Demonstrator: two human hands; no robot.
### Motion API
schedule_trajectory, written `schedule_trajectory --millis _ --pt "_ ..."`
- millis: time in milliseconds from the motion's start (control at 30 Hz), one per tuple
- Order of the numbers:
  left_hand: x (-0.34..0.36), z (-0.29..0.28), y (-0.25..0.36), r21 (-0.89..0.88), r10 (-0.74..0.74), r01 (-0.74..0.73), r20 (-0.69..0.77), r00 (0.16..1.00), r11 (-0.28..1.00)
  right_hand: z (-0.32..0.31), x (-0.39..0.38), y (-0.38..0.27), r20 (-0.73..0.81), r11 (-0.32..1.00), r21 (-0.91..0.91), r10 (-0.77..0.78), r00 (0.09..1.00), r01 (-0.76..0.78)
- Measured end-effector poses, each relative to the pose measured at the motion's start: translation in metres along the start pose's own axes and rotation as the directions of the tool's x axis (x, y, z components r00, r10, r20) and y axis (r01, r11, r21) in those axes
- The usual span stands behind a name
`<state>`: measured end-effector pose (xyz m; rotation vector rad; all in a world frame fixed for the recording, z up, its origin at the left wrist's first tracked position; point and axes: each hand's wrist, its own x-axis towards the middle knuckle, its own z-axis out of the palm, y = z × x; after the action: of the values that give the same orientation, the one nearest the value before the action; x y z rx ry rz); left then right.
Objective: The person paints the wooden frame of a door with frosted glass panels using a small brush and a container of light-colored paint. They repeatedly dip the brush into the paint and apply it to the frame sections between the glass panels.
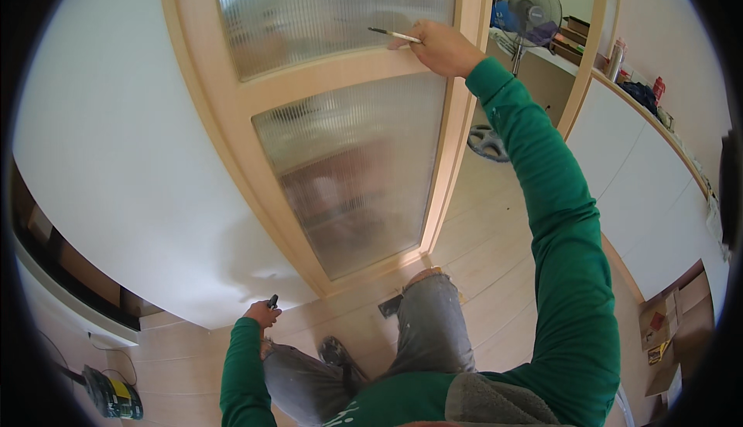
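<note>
My right hand is raised in front of a wooden door with two ribbed glass panels. Between its fingers is a thin paintbrush with a pale handle, its dark tip pointing left across the upper panel's lower part. The fingers are close to the wooden crossbar; whether they touch it I cannot tell. Low on the left, my left hand is closed around a small black object, mostly hidden by the fingers. That hand is beside my left knee, near the white wall panel.
A fan stands in the room beyond the doorway. White cabinets line the right side, with bottles and cloths on top and cardboard boxes below. At the lower left is a black tub. My legs are bent below the door.
</note>
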<state>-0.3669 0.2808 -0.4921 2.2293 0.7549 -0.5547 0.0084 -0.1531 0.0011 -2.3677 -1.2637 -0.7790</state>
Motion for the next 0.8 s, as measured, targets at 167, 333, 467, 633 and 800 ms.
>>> schedule_trajectory --millis 167,333,467,633,800 --pt "0.004 -0.001 -0.008 0.02 -0.002 0.002 0.002 1.0 1.0 0.006 0.006 -0.009 -0.025 0.998 0.005 -0.061 0.998 0.061" --pt "0.0 -0.001 -0.001 0.014 0.001 -0.001 0.018 1.0 1.0 0.007 0.01 -0.02 -0.037 0.995 0.021 -0.096 0.995 0.097" --pt "-0.003 -0.003 0.0 0.012 -0.002 0.002 0.015 1.0 1.0 0.008 0.018 -0.026 0.007 0.993 0.029 -0.116 0.993 0.116" --pt "-0.006 -0.004 0.001 -0.001 0.004 -0.004 0.015 1.0 1.0 0.012 0.024 -0.04 0.002 0.992 0.015 -0.128 0.992 0.128" --pt "-0.005 -0.003 0.0 0.003 0.012 -0.013 0.012 1.0 1.0 0.01 0.029 -0.054 0.02 0.988 0.008 -0.154 0.988 0.154"
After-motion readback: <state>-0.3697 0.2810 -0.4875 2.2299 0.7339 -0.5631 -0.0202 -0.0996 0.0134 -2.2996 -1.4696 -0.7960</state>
